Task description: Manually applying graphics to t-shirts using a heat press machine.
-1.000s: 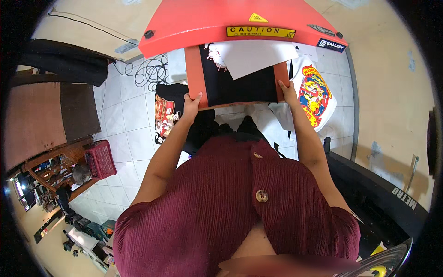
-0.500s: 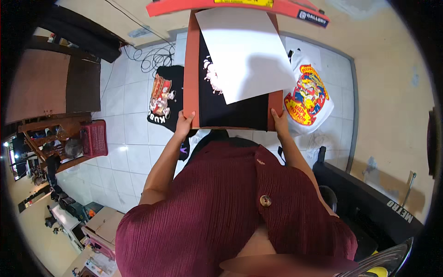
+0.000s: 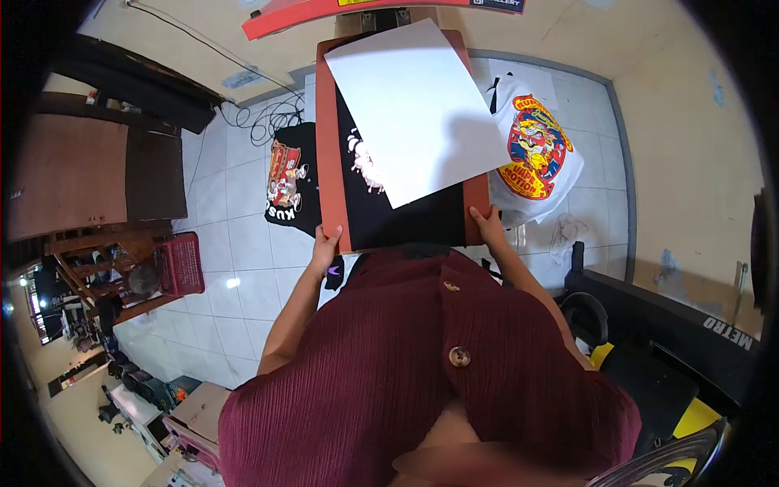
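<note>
Floor (image 3: 250, 239), left hand (image 3: 326, 243), right hand (image 3: 488, 226) (both half-closed), gripping board (image 3: 328, 166)

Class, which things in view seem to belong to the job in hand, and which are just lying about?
Probably the job:
brown board, gripped by left hand and right hand
black fabric on it
white sheet on the fabric
red machine part beyond

Probably just lying about:
coiled black cable
dark pink basket
printed black cloth, printed white cloth (link possible)

Red crate (image 3: 180, 265), coiled black cable (image 3: 273, 122)
</note>
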